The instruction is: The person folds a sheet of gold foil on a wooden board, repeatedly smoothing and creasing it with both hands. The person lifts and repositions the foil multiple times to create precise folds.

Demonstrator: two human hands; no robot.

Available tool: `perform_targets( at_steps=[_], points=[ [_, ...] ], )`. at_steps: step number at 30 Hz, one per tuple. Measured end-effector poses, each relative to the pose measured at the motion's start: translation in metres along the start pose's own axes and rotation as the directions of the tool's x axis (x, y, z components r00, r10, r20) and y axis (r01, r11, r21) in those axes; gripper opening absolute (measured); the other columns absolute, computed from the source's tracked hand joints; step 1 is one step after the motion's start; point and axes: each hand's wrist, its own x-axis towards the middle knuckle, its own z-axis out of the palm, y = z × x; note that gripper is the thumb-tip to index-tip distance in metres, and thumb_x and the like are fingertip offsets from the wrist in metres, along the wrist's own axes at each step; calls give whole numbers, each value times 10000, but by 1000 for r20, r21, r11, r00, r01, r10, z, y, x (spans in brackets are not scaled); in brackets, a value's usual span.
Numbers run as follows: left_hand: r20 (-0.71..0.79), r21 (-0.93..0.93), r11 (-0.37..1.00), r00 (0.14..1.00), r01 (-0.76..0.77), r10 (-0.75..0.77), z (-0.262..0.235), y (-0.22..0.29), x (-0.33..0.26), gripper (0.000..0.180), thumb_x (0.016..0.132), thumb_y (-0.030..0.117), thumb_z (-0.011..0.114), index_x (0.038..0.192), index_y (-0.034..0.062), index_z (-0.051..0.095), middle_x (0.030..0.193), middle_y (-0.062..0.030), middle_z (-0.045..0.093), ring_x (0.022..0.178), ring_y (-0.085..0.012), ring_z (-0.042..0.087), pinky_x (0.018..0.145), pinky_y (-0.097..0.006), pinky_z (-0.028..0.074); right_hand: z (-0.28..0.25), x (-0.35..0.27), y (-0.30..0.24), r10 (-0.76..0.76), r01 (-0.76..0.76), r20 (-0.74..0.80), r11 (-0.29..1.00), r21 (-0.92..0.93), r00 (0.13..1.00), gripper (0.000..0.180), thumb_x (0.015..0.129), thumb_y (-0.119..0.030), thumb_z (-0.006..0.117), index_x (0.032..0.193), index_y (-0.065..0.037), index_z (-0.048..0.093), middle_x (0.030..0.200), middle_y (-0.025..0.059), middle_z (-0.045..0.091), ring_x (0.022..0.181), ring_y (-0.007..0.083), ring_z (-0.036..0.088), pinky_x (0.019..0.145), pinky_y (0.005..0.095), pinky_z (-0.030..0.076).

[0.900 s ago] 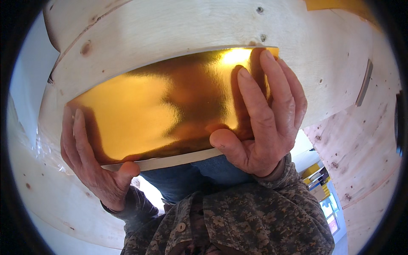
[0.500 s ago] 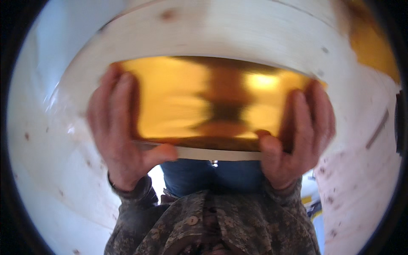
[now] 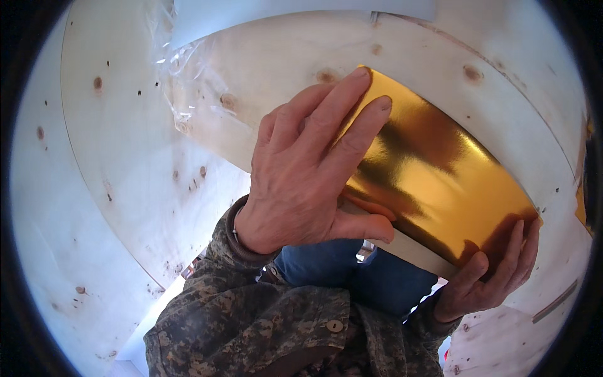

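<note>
A shiny gold rectangular sheet [image 3: 440, 169] lies slanted on the pale wooden surface, its right end nearer to me. My left hand [image 3: 308, 157] is at the sheet's left end, fingers stretched and apart. Its index finger rests over the gold face, another fingertip touches the far left corner, and the thumb reaches along the near edge. My right hand [image 3: 493, 273] grips the near right corner, thumb on the near side and fingers around the right end. Reflections of the hands show in the gold. What lies beneath the sheet is hidden.
Knotty light plywood [image 3: 119, 144] spreads around on the left and beyond. Crumpled clear plastic film [image 3: 188, 78] lies at the far left beside a pale bluish-white panel [image 3: 301, 14]. A thin dark strip [image 3: 554, 301] is at the right. More gold material [image 3: 583, 207] shows at the right rim.
The view has turned, so the gold sheet now appears slanted and farther right. My left hand's fingers have spread farther over its left end; my right hand stays at its right end.
</note>
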Motion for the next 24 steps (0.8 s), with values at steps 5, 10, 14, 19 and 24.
perform_targets(
  at_steps=[5,10,14,19,24],
  points=[
    [2,-10,1000,1000,-8,8,0,0,0,1105,696,920,470,1314,14,600,1431,-207,505,1220,-378,514,1051,-449,396,4,-3,-3,66,-64,-18,995,83,998,637,1043,-477,380,1320,71,548,1424,274,456,1336,386,442,1096,478,424],
    [8,-3,1000,1000,-5,5,0,0,1,1111,692,923,469,1317,14,598,1434,-206,503,1223,-374,515,1053,-448,389,2,0,-2,12,-11,-7,998,60,1000,632,1042,-462,399,1330,85,528,1433,282,433,1347,395,424,1095,480,436],
    [27,35,999,1000,0,-1,-1,0,0,1146,669,946,455,1318,13,599,1432,-201,510,1239,-375,511,1060,-448,391,5,-1,-8,104,-96,-34,979,177,994,598,1036,-442,428,1316,72,552,1424,271,460,1337,390,439,1089,483,424],
    [-12,16,1000,1000,-19,19,1,-2,-1,1227,632,1003,355,1315,15,605,1416,-199,530,1240,-381,526,1072,-464,391,1,0,-5,31,-29,-33,997,65,999,505,1003,-364,488,1301,32,588,1421,250,491,1318,385,459,1081,482,400],
    [-27,66,998,999,-20,21,-4,3,2,1170,678,986,334,1304,38,616,1409,-180,539,1226,-372,539,1063,-542,339,3,1,-3,43,-40,-88,999,32,995,492,949,-362,549,1285,-10,620,1386,203,553,1273,367,504,1078,473,391]
  ],
)
